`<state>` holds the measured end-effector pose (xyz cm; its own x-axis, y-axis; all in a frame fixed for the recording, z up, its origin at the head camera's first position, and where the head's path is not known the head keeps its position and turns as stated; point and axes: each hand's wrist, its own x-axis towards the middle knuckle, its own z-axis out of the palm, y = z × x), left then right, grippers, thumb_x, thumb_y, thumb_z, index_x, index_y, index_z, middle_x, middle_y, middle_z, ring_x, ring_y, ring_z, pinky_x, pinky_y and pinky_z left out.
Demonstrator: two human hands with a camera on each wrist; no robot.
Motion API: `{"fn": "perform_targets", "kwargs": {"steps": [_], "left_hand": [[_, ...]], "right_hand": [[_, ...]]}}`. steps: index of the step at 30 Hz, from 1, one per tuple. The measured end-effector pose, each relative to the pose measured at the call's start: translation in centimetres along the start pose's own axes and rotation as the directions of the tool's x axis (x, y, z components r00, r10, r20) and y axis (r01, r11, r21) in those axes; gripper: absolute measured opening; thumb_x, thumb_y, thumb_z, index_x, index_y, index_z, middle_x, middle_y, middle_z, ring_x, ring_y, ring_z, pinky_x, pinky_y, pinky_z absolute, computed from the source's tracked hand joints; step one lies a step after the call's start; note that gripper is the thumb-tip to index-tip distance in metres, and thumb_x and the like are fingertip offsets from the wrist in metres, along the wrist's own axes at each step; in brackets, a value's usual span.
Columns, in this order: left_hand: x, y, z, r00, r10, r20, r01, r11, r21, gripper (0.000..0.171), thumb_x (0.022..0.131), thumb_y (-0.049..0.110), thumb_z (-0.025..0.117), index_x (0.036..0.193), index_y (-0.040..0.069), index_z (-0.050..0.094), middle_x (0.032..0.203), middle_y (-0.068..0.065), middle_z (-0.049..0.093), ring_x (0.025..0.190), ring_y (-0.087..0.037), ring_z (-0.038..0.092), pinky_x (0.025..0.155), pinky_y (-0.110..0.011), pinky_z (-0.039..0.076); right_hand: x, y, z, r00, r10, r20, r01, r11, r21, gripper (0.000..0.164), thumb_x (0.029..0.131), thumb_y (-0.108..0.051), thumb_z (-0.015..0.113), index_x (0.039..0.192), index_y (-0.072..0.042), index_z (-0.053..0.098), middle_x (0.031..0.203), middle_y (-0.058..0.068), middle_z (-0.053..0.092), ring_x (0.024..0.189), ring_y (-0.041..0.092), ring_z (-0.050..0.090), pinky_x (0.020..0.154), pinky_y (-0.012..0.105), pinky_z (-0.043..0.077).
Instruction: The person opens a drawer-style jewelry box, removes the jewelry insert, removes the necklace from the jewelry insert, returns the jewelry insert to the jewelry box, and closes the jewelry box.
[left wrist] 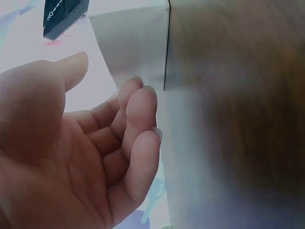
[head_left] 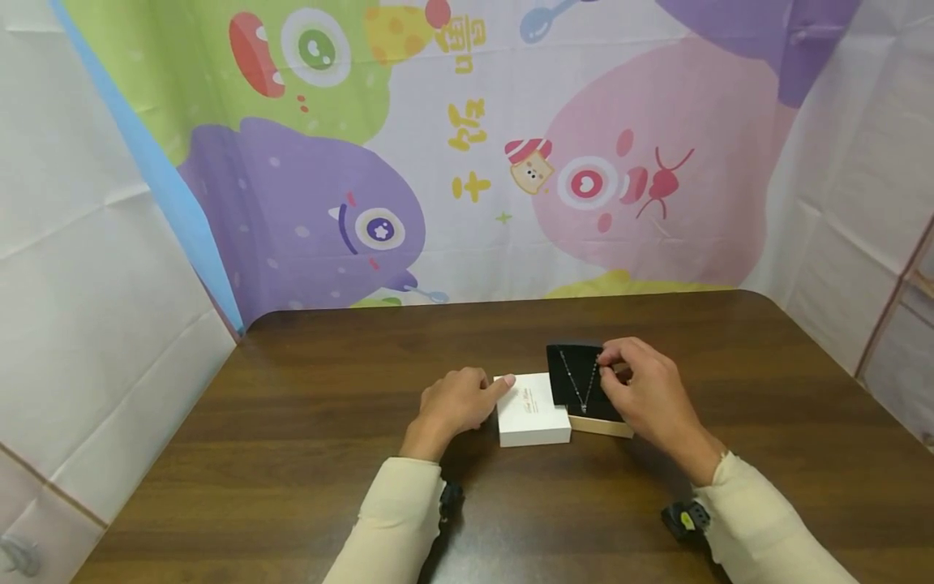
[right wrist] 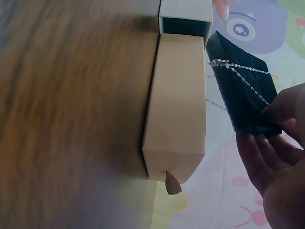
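In the head view my right hand [head_left: 649, 389] pinches the edge of a black jewellery pad [right wrist: 243, 112], thumb on top and fingers beneath. A thin silver necklace [right wrist: 247, 79] lies in a V across it. The pad is tilted, lifted above a beige box drawer [right wrist: 176, 95] that sticks out of a white box sleeve [head_left: 536, 435] on the table. Gold lettering marks the sleeve's top. My left hand [head_left: 458, 401] is at the sleeve's left side, its thumb over the top edge and its fingers loosely bent in the left wrist view.
The brown wooden table [head_left: 292, 454] carries the box near its middle. Behind it hangs a cartoon-print cloth [head_left: 496, 259], with pale sheets [head_left: 109, 284] at both sides. A small brown ribbon tab [right wrist: 173, 184] sticks out of the drawer's end.
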<state>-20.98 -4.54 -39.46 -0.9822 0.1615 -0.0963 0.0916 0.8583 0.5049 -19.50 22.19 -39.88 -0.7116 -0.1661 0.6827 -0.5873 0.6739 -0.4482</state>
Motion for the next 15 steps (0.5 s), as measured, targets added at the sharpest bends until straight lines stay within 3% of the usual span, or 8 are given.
{"fn": "perform_targets", "kwargs": {"steps": [7,11,15], "left_hand": [[0.11,0.02,0.04,0.999,-0.008,-0.041,0.009,1.0,0.009,0.055,0.098,0.064,0.048,0.099,0.012,0.068,0.078,0.0,0.063,0.072,-0.019,0.059,0.071,-0.043,0.043],[0.15,0.04,0.04,0.996,-0.01,-0.091,0.009,1.0,-0.007,0.053,0.098,0.062,0.05,0.104,0.013,0.068,0.09,0.001,0.066,0.081,-0.021,0.061,0.079,-0.047,0.046],[0.2,0.04,0.05,0.993,-0.009,-0.117,0.007,1.0,-0.013,0.05,0.097,0.062,0.052,0.103,0.015,0.067,0.093,0.002,0.068,0.084,-0.022,0.062,0.08,-0.048,0.046]], "right_hand": [[0.0,-0.24,-0.04,1.0,0.001,-0.001,-0.001,1.0,0.023,0.017,0.082,0.009,0.07,0.09,-0.005,0.066,0.102,0.006,0.067,0.078,0.013,0.066,0.067,0.023,0.054],[0.0,-0.32,-0.05,1.0,0.009,-0.011,-0.008,0.999,0.043,0.017,0.081,0.01,0.069,0.09,-0.004,0.066,0.102,0.006,0.066,0.078,0.013,0.066,0.068,0.017,0.052],[0.01,-0.4,-0.05,1.0,0.009,-0.028,-0.008,0.998,0.061,0.017,0.08,0.011,0.069,0.089,-0.004,0.066,0.102,0.006,0.066,0.078,0.013,0.065,0.069,0.013,0.05]]}}
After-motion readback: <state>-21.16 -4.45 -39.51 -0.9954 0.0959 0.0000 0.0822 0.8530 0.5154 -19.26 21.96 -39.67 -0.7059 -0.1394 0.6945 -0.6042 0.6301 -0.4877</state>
